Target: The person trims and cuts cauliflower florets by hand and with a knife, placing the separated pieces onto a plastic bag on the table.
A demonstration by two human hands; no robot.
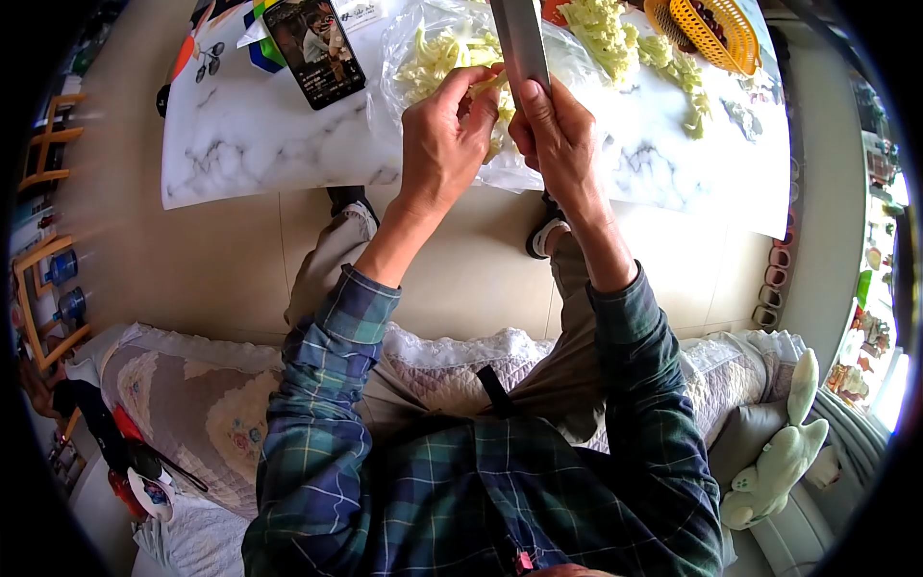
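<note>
My right hand (565, 142) is closed on a knife (521, 43) with a broad grey blade that points away from me. Its thumb lies along the blade, and the handle is hidden in the fist. Close by on the left, my left hand (444, 135) pinches a small pale-green cauliflower piece (492, 85) against the blade's edge. Beneath both hands, cut cauliflower (444, 56) lies in a clear plastic bag (386, 96). A larger cauliflower chunk (601, 34) rests to the right of the knife.
A phone (315, 50) with a lit screen lies on the marble-patterned table (260, 144). At the far right stands a yellow basket (719, 38), with cauliflower leaves and scraps (681, 79) near it. A quilted sofa (183, 409) is behind me, holding a plush rabbit (777, 471).
</note>
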